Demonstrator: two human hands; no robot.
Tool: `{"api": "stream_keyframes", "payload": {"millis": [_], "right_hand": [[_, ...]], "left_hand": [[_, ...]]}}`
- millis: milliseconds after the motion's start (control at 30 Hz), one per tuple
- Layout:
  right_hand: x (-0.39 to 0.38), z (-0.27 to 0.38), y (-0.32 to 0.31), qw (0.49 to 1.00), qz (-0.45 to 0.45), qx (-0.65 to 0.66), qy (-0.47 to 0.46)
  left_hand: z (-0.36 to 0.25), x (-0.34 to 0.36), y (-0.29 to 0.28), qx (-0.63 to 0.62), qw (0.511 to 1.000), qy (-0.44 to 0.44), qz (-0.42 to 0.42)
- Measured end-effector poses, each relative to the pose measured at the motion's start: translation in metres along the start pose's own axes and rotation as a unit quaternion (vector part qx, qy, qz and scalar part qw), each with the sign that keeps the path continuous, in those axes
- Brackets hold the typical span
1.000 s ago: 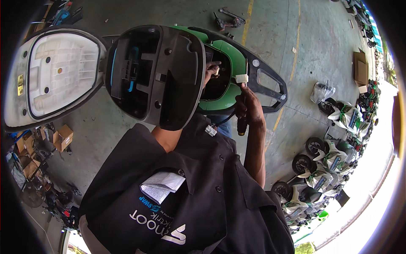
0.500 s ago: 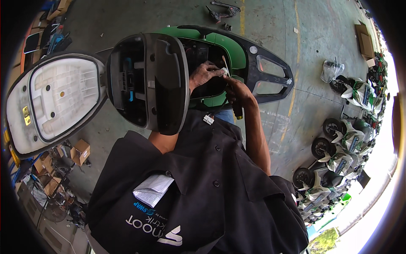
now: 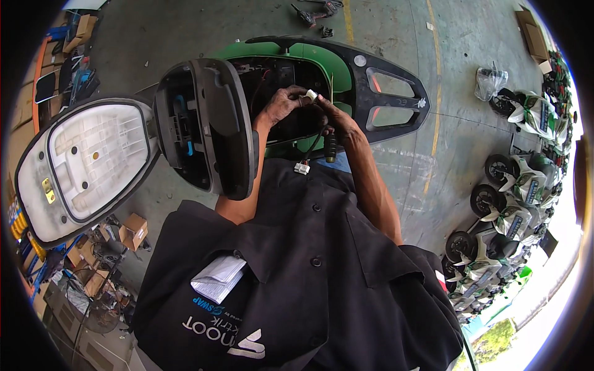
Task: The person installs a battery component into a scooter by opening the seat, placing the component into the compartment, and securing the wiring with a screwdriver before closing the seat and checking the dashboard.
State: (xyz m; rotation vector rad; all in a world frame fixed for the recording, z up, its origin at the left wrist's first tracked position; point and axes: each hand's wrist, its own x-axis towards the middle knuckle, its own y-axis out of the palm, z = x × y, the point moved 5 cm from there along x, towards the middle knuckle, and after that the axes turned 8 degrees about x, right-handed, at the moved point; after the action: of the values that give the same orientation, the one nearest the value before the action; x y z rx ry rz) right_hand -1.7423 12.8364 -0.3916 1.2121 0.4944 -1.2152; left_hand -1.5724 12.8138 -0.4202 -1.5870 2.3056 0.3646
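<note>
Over the open seat compartment of a green and black scooter (image 3: 344, 68), my two hands meet at a small white plastic connector (image 3: 310, 94). My left hand (image 3: 283, 105) pinches the connector between its fingertips. My right hand (image 3: 340, 122) touches it with thumb and forefinger, while its lower fingers curl round a screwdriver (image 3: 331, 148) whose dark handle with a yellowish end points down toward me. The screwdriver's tip is hidden. A second white connector (image 3: 302, 167) on dark wires hangs over the scooter's near edge, close to my shirt.
The raised seat (image 3: 93, 161) and a black storage lid (image 3: 210, 123) stand at left, beside my left forearm. A power drill (image 3: 317, 12) lies on the floor at the far side. Parked scooters (image 3: 513, 204) line the right; cardboard boxes (image 3: 133, 232) lie at lower left.
Both hands have shifted slightly up and left with the connector. The right hand has turned, so the screwdriver handle now shows more. The view has shifted a little too.
</note>
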Motion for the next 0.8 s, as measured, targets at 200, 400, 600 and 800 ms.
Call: {"api": "stream_keyframes", "payload": {"millis": [200, 400, 600, 800], "right_hand": [[-0.004, 0.02, 0.003, 0.954, -0.12, -0.212, -0.177], [0.01, 0.014, -0.005, 0.927, -0.16, -0.254, -0.225], [0.015, 0.013, -0.009, 0.928, -0.143, -0.265, -0.219], [0.012, 0.013, 0.001, 0.93, -0.131, -0.248, -0.238]], "left_hand": [[0.004, 0.001, -0.01, -0.065, 0.997, -0.02, -0.029], [0.011, 0.007, -0.009, -0.02, 0.998, -0.024, -0.046], [0.008, 0.008, -0.005, -0.039, 0.998, -0.027, -0.043], [0.008, 0.001, -0.01, -0.003, 0.998, -0.029, -0.047]]}}
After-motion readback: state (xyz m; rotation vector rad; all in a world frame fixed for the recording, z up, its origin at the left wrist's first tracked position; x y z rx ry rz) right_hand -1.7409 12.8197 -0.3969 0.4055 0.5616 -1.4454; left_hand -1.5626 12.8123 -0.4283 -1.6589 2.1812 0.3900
